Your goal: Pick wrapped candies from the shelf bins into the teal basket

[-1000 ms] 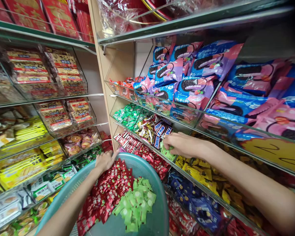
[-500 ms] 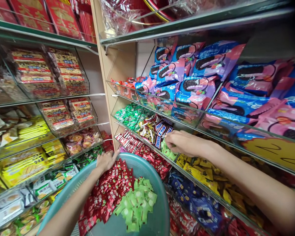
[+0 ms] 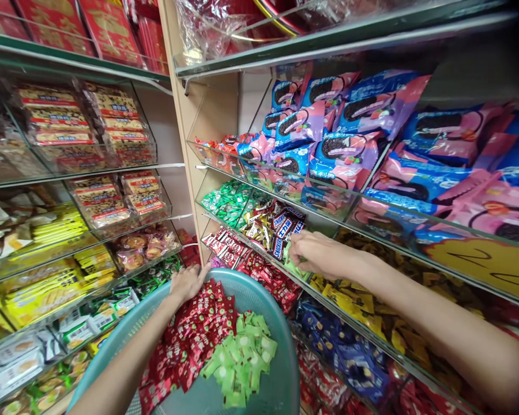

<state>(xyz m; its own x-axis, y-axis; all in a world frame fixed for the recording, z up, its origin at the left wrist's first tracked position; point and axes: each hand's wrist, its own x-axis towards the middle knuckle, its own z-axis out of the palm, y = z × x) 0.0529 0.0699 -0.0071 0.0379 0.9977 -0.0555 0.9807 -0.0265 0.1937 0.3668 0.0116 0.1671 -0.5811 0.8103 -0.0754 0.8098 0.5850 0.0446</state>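
Note:
A large teal plastic basket (image 3: 289, 346) holds a heap of red candy packets (image 3: 194, 328) and a smaller pile of light green candy packets (image 3: 244, 360). On its far left rim rests my left hand (image 3: 187, 283), its fingers bent over the edge. My right hand (image 3: 313, 253) reaches into a shelf compartment, fingers curled down on the light green packets (image 3: 293, 266) there; what lies under the fingertips is partly hidden. Just left of that hand, Snickers bars (image 3: 283, 233) lie beside gold-and-brown wrapped sweets (image 3: 258, 229).
Clear dividers and a glass shelf edge (image 3: 350, 305) run near my right arm. Blue-and-pink cookie bags (image 3: 350, 147) fill the shelf above; yellow (image 3: 350, 302) and dark blue packets (image 3: 339, 346) lie lower right. Packaged pastries (image 3: 58, 118) stand on the left shelves.
My right hand has shifted very slightly within the light green packets' compartment. My left hand and the basket stay practically where they were.

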